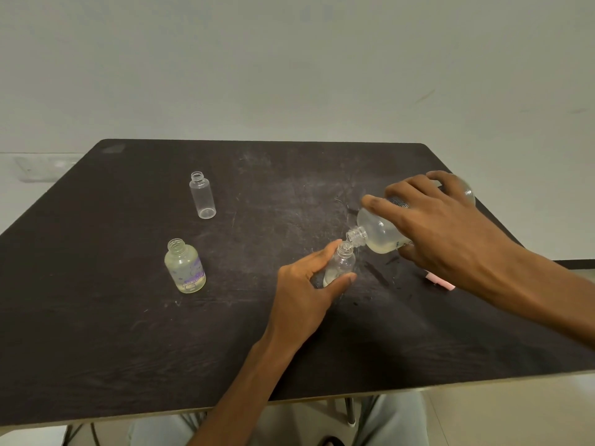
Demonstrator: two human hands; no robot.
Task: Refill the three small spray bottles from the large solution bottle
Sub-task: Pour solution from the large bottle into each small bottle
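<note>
The right hand [447,230] grips the tilted large bottle [380,235], neck touching the mouth of a small bottle [341,263] which the left hand [306,284] holds on the tabletop [289,175]. Narrow mouths: a slight misalignment or steeper tilt could spill solution.

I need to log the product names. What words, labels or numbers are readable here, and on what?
None can be read.
Large solution bottle: dark print under the right hand, blurred and mostly covered.
Filled small bottle: purple printed pattern, no legible words.
</note>
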